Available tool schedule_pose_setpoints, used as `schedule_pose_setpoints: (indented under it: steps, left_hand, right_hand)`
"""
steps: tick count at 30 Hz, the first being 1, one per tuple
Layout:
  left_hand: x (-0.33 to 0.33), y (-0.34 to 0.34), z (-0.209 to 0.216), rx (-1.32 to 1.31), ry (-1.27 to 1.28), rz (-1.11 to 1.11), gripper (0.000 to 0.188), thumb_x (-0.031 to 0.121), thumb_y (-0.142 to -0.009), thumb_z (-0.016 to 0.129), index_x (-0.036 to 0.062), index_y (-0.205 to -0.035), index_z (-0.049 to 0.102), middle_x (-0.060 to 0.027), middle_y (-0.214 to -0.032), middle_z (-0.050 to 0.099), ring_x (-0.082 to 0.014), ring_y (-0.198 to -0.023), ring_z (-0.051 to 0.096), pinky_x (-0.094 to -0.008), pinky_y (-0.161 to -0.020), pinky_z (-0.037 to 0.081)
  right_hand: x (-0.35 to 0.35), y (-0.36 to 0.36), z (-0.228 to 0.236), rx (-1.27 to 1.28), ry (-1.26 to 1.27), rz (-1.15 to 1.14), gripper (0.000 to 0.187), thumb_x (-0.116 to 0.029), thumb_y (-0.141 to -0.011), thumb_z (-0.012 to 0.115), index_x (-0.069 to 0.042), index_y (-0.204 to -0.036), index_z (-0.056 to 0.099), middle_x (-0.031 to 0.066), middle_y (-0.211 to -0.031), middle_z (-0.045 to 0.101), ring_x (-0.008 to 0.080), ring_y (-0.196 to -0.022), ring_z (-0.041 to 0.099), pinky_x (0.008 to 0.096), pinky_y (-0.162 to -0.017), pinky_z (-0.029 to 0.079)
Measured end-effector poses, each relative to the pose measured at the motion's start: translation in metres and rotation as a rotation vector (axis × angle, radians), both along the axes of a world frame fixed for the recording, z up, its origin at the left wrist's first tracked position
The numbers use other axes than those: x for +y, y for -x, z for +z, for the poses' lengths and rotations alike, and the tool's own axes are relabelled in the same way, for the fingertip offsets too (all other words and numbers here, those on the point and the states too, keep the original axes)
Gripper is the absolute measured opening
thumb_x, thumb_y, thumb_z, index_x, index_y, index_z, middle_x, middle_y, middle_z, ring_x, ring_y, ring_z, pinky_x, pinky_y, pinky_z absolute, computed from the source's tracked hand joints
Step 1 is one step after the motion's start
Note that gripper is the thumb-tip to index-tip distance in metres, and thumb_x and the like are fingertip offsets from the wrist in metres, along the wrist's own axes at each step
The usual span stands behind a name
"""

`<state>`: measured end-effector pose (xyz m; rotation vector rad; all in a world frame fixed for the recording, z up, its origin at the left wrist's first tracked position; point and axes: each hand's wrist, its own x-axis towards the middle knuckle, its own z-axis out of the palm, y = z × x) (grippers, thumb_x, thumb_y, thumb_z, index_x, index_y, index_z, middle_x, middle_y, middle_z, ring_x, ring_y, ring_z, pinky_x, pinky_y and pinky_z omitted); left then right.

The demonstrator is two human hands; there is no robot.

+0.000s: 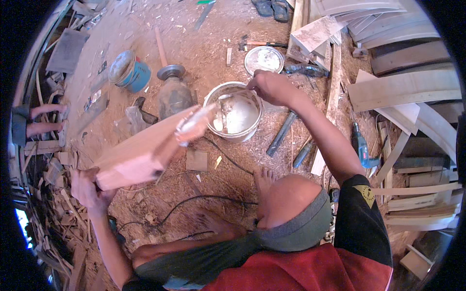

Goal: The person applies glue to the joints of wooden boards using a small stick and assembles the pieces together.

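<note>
My left hand (87,189) grips the near end of a pale wooden block (145,150) that slants up and away toward a white bucket (209,104). The block's far end is smeared with whitish paste. My right hand (272,87) is over the bucket's far rim and holds a stick or brush (232,95) that reaches down into the white paste inside. My knee and bare feet (264,179) are on the sawdust floor below the bucket.
A round white lid (264,59), a hammer (257,44), a blue tin (130,72), a dusty jar (174,94), a blue drill (361,145) and black cables (194,201) lie around. Curved boards are stacked at right. Another person's bare feet (43,121) show at the left edge.
</note>
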<state>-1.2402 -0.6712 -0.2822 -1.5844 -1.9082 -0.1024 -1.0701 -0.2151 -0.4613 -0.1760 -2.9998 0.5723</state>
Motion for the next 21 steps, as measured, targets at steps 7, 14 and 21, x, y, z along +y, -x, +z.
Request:
schedule_pose_setpoints:
  steps: [7, 14, 21]
  left_hand:
    - [-0.031, 0.027, -0.001, -0.072, -0.260, 0.282, 0.049, 0.032, -0.063, 0.094, 0.0025, -0.083, 0.059, -0.0073, -0.074, 0.059, -0.0214, -0.064, 0.053, -0.0321, -0.058, 0.043]
    - [-0.089, 0.046, -0.003, -0.357, -0.529, 0.566, 0.035, 0.022, -0.072, 0.089, 0.0018, -0.081, 0.063, -0.0010, -0.075, 0.057, -0.0121, -0.066, 0.048, -0.0276, -0.062, 0.040]
    - [-0.065, 0.030, 0.041, -1.023, -1.264, 0.716, 0.032, 0.025, -0.076, 0.087, 0.0007, -0.082, 0.066, 0.0015, -0.070, 0.062, -0.0053, -0.059, 0.050, -0.0232, -0.054, 0.040]
  right_hand:
    - [-0.060, 0.013, -0.003, -0.020, -0.442, 0.080, 0.011, -0.013, -0.082, 0.060, -0.008, -0.081, 0.070, 0.0128, -0.087, 0.068, 0.0284, -0.089, 0.067, 0.0398, -0.064, 0.054]
    - [-0.094, 0.024, -0.016, -0.237, -0.340, 0.138, 0.011, -0.016, -0.079, 0.067, -0.008, -0.087, 0.071, 0.0101, -0.094, 0.066, 0.0295, -0.096, 0.064, 0.0446, -0.078, 0.052]
    - [-0.107, 0.039, 0.146, -0.145, 0.015, 0.160, 0.040, -0.032, -0.085, 0.073, -0.010, -0.119, 0.066, 0.0132, -0.112, 0.066, 0.0297, -0.102, 0.064, 0.0435, -0.086, 0.049]
